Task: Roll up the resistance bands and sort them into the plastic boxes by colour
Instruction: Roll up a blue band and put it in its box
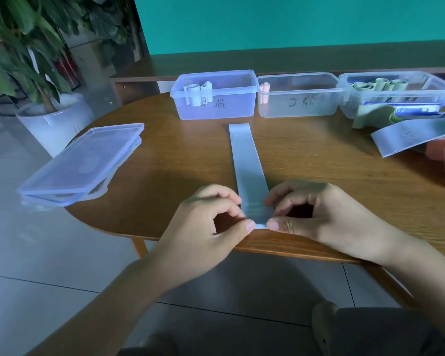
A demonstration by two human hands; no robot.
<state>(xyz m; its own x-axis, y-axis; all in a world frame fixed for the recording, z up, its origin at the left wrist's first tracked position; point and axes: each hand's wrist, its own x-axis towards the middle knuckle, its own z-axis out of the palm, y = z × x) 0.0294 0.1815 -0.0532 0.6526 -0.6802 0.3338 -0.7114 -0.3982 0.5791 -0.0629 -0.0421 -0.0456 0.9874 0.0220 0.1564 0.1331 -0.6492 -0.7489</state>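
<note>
Left hand [211, 217] and right hand [306, 211] each pinch a corner of the pale blue resistance band [247, 163] at its near end, by the table [165, 176] edge. The band lies flat, pointing toward the blue-tinted box [216, 98] (two rolls inside). Recommended: start a tight, square first turn, with edges aligned.

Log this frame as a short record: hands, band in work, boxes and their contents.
left hand: pinches near end of flat pale blue resistance band
right hand: pinches same end
band: lies flat on round wooden table, roll just starting
left clear plastic box: pale rolls
middle box: one pink roll
right box: green rolls
</note>
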